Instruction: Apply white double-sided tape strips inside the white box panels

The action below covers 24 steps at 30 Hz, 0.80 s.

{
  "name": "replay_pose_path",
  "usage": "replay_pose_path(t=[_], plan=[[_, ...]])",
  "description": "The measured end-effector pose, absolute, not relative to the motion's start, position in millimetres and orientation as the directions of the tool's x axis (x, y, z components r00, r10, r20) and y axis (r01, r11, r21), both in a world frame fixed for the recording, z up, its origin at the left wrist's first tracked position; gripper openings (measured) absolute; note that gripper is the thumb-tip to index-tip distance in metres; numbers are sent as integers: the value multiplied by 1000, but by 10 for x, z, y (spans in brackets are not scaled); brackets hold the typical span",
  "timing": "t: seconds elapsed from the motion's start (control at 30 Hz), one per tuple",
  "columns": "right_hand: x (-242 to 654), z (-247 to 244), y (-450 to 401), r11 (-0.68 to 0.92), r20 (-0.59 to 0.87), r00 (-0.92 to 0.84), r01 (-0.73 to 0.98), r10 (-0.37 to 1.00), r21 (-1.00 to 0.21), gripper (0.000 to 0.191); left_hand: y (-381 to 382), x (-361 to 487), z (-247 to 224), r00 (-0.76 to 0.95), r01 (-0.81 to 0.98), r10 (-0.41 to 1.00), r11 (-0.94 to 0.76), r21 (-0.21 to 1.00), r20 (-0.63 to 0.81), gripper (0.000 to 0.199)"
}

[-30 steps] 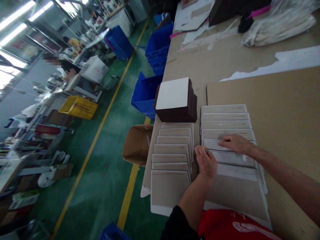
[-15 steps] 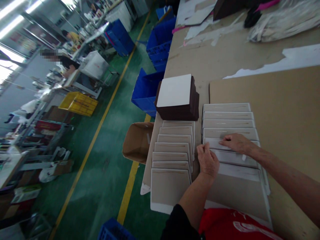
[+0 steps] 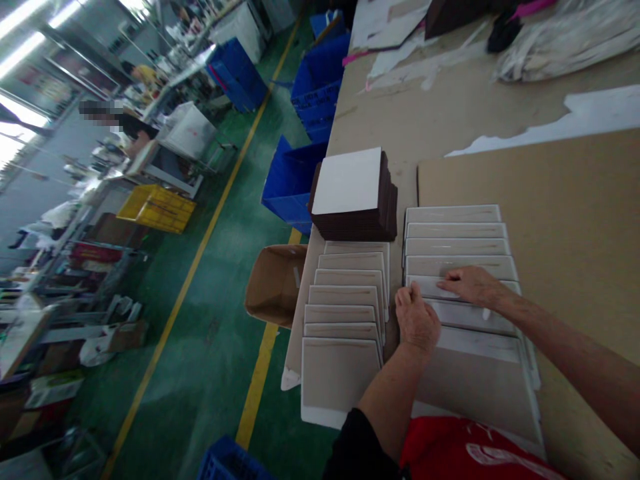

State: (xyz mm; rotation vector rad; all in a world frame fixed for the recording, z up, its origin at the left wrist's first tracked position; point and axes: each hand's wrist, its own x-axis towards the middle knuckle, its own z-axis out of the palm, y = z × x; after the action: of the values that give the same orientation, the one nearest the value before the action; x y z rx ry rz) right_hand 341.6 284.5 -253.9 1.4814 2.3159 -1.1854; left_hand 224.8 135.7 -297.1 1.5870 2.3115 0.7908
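Overlapping beige panels with pale edges lie in a column, and a white strip [image 3: 425,286] lies across one in the middle. My left hand [image 3: 418,319] is closed in a pinch at the left end of this strip. Farther right along it, my right hand [image 3: 471,284] has its fingers pressed together on the strip. The panels nearer me also carry white strips, such as the front panel [image 3: 475,380]. Panels beyond my hands, like the farthest panel [image 3: 453,214], show a thin line instead. A small white piece [image 3: 486,313] shows under my right wrist.
Left of my hands lies a second column of panels [image 3: 340,370]. Behind it stands a stack of dark brown boards [image 3: 350,183] topped with white. A cardboard box [image 3: 275,283] and blue bins [image 3: 290,177] stand beside the table. Clear plastic [image 3: 570,50] lies at the back right.
Both hands stay at the same white strip with almost no movement. The whole view has shifted very slightly.
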Motion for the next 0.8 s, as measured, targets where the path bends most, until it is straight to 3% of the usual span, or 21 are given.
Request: replay_pose_path(t=[0.27,0.53,0.8], plan=[[3907,-2537,2801,70,-428,-486,719,762,-692,40,1385,2254,-2926,-398,810,911,296,506,105,55],[4420,-2506,2371,-153,-421,-226,702,878,-696,44,1395,2246,-2901,-384,829,919,302,470,86,56],[4346,-2715,2364,-235,-307,11,668,952,-706,45,1391,2225,-2958,-361,856,925,278,436,119,56]])
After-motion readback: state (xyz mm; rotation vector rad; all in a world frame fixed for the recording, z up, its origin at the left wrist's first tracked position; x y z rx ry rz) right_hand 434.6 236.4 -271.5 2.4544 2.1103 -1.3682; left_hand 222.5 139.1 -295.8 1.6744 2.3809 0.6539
